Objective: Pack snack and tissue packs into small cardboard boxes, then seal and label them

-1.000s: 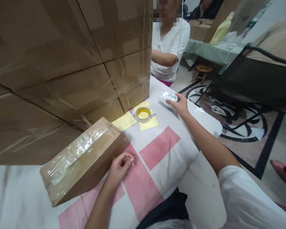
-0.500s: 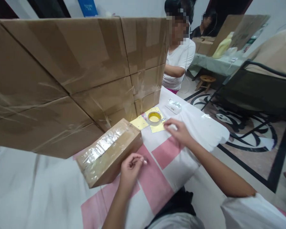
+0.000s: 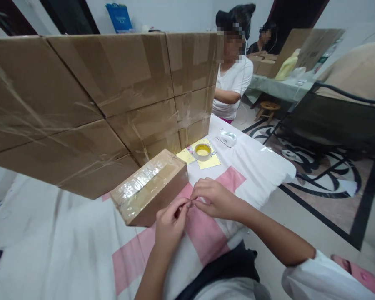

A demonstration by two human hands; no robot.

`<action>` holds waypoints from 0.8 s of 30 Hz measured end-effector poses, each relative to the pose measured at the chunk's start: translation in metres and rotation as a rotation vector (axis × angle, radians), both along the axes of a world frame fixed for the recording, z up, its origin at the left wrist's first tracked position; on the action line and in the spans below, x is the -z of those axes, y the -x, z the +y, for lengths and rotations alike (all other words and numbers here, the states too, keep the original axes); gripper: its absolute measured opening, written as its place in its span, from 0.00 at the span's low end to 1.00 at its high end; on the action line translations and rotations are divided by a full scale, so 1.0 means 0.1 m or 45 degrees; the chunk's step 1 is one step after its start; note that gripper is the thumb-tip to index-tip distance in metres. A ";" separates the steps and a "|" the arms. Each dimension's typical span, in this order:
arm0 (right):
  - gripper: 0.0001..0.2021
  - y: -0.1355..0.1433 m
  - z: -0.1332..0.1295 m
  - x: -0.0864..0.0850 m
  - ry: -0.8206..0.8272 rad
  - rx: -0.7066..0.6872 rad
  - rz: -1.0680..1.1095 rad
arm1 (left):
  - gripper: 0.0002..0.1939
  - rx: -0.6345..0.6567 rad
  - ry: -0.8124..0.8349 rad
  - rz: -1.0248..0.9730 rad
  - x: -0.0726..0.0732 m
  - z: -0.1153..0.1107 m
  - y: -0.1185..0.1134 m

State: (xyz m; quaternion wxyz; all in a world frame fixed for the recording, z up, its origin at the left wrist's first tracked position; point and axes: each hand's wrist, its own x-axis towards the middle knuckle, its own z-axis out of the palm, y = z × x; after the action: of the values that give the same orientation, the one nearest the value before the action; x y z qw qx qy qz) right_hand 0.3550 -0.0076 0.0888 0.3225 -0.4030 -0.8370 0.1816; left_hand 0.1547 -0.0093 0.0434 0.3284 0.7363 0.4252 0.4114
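My left hand (image 3: pixel 172 216) is closed in a pinch just in front of a taped cardboard box (image 3: pixel 153 187). Against its fingertips, my right hand (image 3: pixel 217 198) is pinched too. Whatever sits between the fingers is too small and hidden to name. Clear shiny tape runs along the top of the box. Beyond my right hand, a roll of tape (image 3: pixel 203 152) with a yellow core lies on yellow patterned paper (image 3: pixel 211 163). To the right of that rests a small white device (image 3: pixel 227 137).
Stacked cardboard boxes (image 3: pixel 137 75) form a wall along the far left of the cloth-covered table (image 3: pixel 259 166). Past it sits a person in a white shirt (image 3: pixel 236 81). Another person (image 3: pixel 258 46) is farther back. A dark folding chair (image 3: pixel 340 112) stands at right.
My right hand has moved left and down from beside the tape roll to meet my left hand. The camera view has shifted slightly.
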 end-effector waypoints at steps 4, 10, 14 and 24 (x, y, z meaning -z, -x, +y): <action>0.06 0.02 -0.01 -0.09 -0.083 0.031 0.041 | 0.18 -0.451 -0.128 0.100 -0.12 -0.13 0.09; 0.06 -0.01 0.20 -0.43 -0.106 -0.077 0.198 | 0.24 -0.677 -0.728 0.712 -0.25 0.11 0.65; 0.09 0.14 0.58 -0.60 -0.050 -0.182 0.115 | 0.21 -0.338 -0.681 0.859 -0.18 0.30 1.01; 0.07 0.62 1.30 -0.66 0.179 -0.284 -0.268 | 0.17 -0.228 -0.815 0.729 -0.06 0.39 1.21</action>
State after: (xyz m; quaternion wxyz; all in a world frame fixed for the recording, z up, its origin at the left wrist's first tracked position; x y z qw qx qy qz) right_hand 0.2934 0.1219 0.1543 0.1817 -0.3460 -0.8910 0.2313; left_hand 0.0335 0.0294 0.0497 -0.0843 0.8456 0.4122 0.3286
